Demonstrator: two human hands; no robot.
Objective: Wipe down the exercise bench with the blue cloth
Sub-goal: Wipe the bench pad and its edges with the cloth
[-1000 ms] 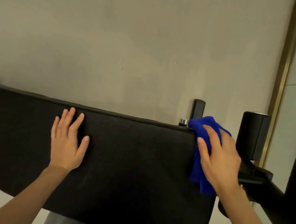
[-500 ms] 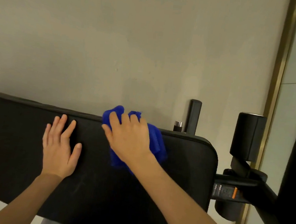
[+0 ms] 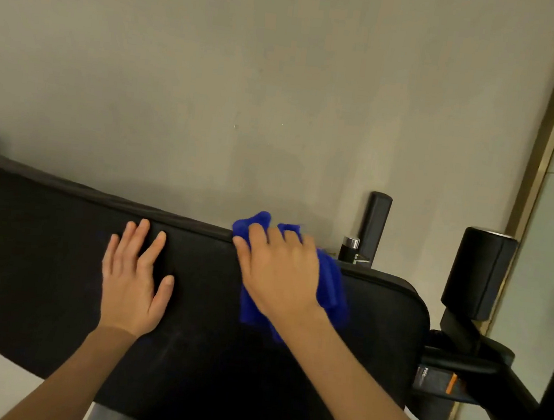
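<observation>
The black padded exercise bench (image 3: pixel 42 253) runs across the lower half of the view, tilted slightly down to the right. My right hand (image 3: pixel 275 274) presses the bunched blue cloth (image 3: pixel 328 290) flat against the pad near its far edge, right of centre. Cloth shows above my fingertips and to the right of my wrist. My left hand (image 3: pixel 133 280) lies flat on the pad to the left, fingers spread, holding nothing.
A grey floor fills the space beyond the bench. At the right end stand a black foam roller (image 3: pixel 477 272), a black upright handle (image 3: pixel 374 227), a chrome-topped knob (image 3: pixel 349 248) and the black frame with an orange label (image 3: pixel 452 382). A brass strip (image 3: pixel 543 169) runs along the floor at right.
My right hand swept the cloth from the bench's right end leftward to the middle, and has since shifted slightly back to the right. My left hand stayed flat on the pad.
</observation>
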